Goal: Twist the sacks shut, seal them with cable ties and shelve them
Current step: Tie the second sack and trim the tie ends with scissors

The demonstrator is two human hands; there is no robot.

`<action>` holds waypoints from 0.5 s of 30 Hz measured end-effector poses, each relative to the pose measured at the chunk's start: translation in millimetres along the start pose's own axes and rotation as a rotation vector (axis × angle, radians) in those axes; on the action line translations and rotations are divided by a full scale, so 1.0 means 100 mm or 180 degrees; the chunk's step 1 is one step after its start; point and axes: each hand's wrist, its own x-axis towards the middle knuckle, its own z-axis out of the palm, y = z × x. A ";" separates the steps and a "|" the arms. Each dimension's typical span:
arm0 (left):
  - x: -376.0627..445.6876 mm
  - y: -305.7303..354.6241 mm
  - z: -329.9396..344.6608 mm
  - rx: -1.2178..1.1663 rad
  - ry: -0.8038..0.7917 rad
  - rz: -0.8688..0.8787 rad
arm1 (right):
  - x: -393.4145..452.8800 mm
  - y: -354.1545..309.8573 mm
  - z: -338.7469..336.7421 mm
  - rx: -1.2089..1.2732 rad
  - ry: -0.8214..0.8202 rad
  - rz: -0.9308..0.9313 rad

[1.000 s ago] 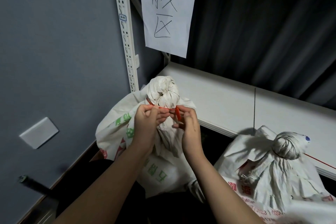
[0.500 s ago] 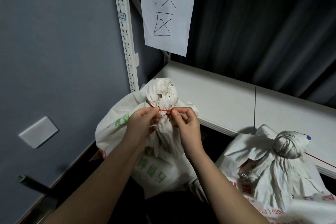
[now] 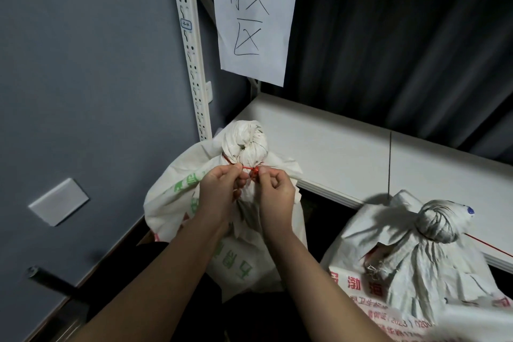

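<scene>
A white woven sack (image 3: 177,197) with green print stands in front of the shelf, its neck twisted into a knob (image 3: 245,144). A thin red cable tie (image 3: 248,168) loops around the neck under the knob. My left hand (image 3: 219,197) pinches the tie on the left side. My right hand (image 3: 273,196) pinches its other end at the small red head. A second sack (image 3: 410,266) with red print stands at the right, its twisted top (image 3: 440,222) bound, a red tie tail (image 3: 488,244) sticking out right.
A white metal shelf board (image 3: 347,153) runs behind the sacks, with a slotted upright (image 3: 191,58) at its left. A paper sign (image 3: 254,14) with handwriting hangs above. A grey wall (image 3: 83,64) with a blank plate (image 3: 58,201) is at left.
The hands moved closer together at the sack's neck and the red tie now sits tighter under the knob. The view shifted slightly.
</scene>
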 end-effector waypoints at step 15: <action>-0.03 0.02 0.02 0.0104 0.0039 0.0028 | 0.08 -0.22 -0.18 -0.0670 -0.1264 0.0626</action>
